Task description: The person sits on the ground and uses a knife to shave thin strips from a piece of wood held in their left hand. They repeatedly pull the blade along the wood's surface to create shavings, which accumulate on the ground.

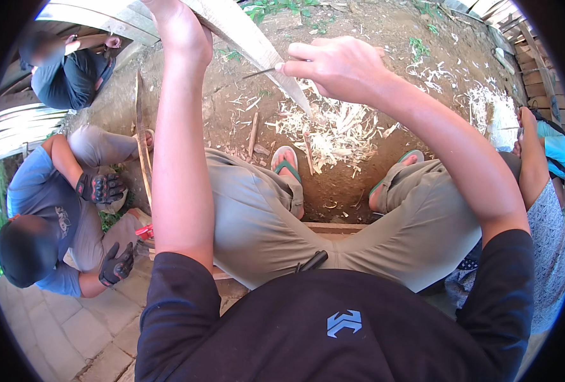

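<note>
A long pale wooden strip (257, 48) slants down from the top edge, its pointed lower end above a heap of wood shavings (330, 137). My right hand (336, 67) is closed around a knife; the thin dark knife blade (258, 74) sticks out to the left and crosses the strip. My left arm is raised straight up, and my left hand (173, 19) is at the top edge beside the upper part of the strip. Its fingers are cut off by the picture's edge, so its grip does not show.
Loose wood sticks (253, 135) lie on the dirt by my sandalled feet. At left sits a person in dark gloves (101, 188), near a long upright wood strip (143, 137). Another person (72, 76) sits farther back. Someone in patterned clothing (553, 245) is close on my right.
</note>
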`<state>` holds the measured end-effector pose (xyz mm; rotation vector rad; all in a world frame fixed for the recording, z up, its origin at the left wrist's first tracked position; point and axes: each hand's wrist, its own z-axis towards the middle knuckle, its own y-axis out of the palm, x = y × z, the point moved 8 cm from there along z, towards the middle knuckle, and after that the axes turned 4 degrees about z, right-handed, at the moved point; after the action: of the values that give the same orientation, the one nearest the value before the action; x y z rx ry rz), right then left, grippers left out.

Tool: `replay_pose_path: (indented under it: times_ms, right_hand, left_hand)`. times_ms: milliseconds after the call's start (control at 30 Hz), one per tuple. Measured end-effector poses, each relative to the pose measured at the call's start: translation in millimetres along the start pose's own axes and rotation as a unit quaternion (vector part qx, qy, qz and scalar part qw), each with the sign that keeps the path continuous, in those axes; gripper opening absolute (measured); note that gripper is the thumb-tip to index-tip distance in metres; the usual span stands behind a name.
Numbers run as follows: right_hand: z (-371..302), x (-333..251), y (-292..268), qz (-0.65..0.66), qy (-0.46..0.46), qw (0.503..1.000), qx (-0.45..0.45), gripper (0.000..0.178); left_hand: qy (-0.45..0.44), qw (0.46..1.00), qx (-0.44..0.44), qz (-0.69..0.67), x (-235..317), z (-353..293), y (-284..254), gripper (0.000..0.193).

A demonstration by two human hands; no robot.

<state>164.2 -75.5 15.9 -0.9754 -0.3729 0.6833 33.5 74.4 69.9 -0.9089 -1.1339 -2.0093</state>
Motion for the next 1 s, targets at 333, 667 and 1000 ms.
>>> replay_pose_path:
  times_ms: [333,667,1000]
  right_hand:
    - [-7,-2,4,0.001,-0.03,0.999,0.031,0.035]
    - [-11,2,-6,-0.018,-0.042,0.998,0.045,0.036]
    - [-5,3,-21,0.003,-0.028,0.994,0.102,0.033]
  left_hand:
    - [0.001,1.0,0.011,0.014,-7,-3,-9,0.075]
    - [0.104,0.981,0.046,0.157,26,-26,30,0.07]
    - [0.058,0.991,-0.047,0.107,20,-24,25,0.076]
